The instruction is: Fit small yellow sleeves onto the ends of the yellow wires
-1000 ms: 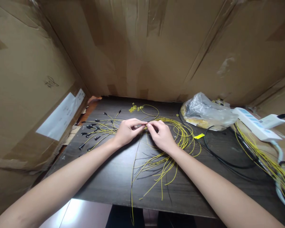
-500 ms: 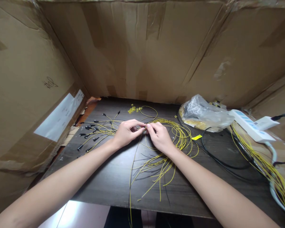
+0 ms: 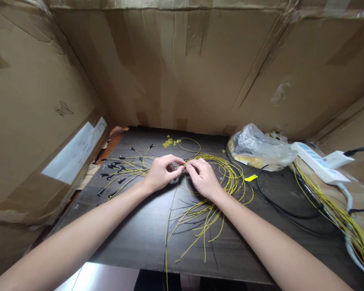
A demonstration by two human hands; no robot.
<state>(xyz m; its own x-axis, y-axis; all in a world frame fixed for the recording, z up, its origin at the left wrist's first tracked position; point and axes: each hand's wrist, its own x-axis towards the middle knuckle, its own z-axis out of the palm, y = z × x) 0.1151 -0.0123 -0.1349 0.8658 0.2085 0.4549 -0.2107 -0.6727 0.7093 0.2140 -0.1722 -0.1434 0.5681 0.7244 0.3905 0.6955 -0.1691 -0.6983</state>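
Observation:
My left hand and my right hand meet fingertip to fingertip above the middle of the table, both closed in a pinch. A thin yellow wire runs down from the left fingertips and over the table's front edge. Between the two hands, at the right fingertips, shows a small yellow piece; its details are mostly covered. Left of my hands, several wires end in black connectors. Beneath and beside my right hand lies a coiled bundle of yellow wires, with loose ends spread towards me.
Small yellow pieces lie in a pile at the back. A clear plastic bag sits back right, near a white power strip and black cable. More yellow wires hang at the right. Cardboard walls enclose the table.
My right fingers have shifted slightly against the left ones, and more of the small yellow piece shows between them. The wires and other things lie as before; the view has tilted a little.

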